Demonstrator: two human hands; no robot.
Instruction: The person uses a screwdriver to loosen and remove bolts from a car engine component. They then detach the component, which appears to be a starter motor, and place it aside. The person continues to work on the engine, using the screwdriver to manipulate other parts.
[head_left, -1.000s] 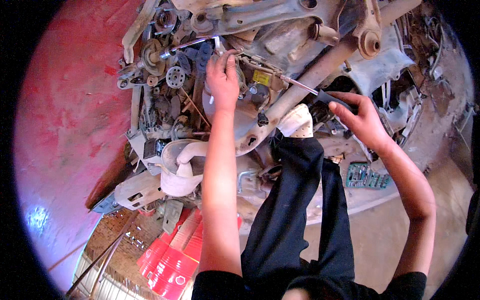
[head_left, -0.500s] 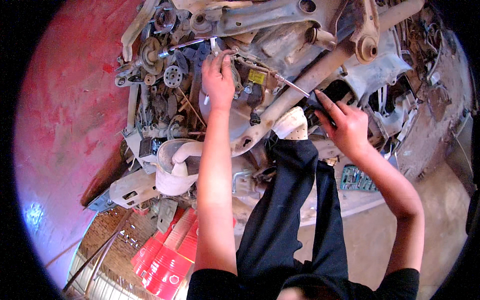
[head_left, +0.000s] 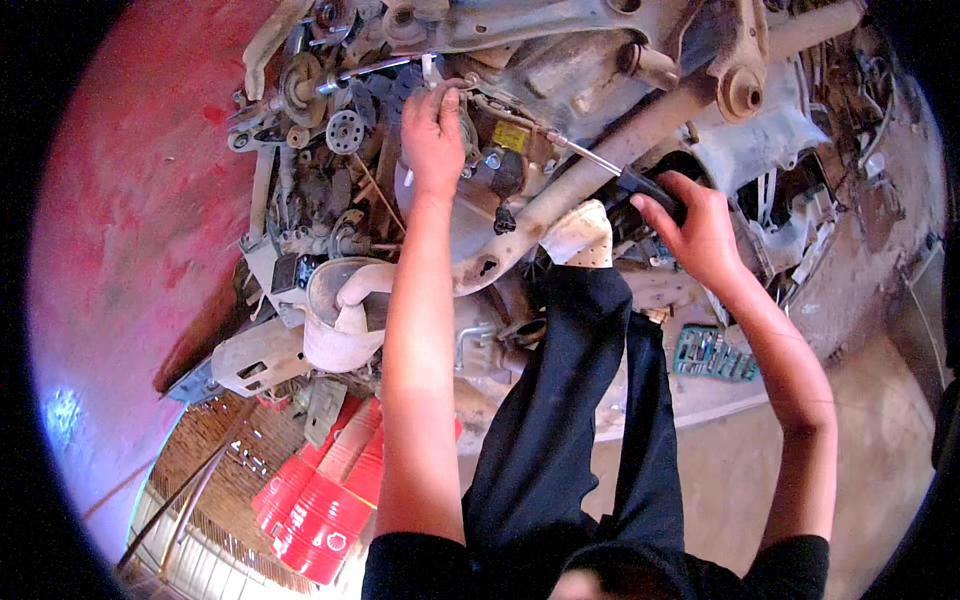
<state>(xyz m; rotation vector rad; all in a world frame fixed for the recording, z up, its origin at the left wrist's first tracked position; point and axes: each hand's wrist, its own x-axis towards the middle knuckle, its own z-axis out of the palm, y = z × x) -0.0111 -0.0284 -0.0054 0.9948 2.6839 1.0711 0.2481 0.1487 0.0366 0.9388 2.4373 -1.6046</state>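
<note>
The fingers of my left hand (head_left: 432, 140) are curled over a small metal fitting amid grimy machinery, beside a yellow label (head_left: 508, 135); what they grip is hidden. A chrome rod (head_left: 355, 70) lies just above that hand. My right hand (head_left: 700, 235) is closed on the black handle of a tool (head_left: 645, 188), whose slim chrome shank runs up and left to a fitting right of my left hand. The tool crosses a thick dirty tube (head_left: 540, 215). My cream perforated shoe (head_left: 580, 240) is just below that tube.
Dirty arms, plates and a curved pipe (head_left: 370, 285) surround my hands. A green case of small tools (head_left: 715, 355) lies at lower right. Red drums (head_left: 320, 520) and bent bars are at lower left, beside a red painted surface (head_left: 130, 220).
The whole view has shifted slightly up and left. My right hand's fingers have changed position on the tool handle. My left hand stays on the same spot of the machinery.
</note>
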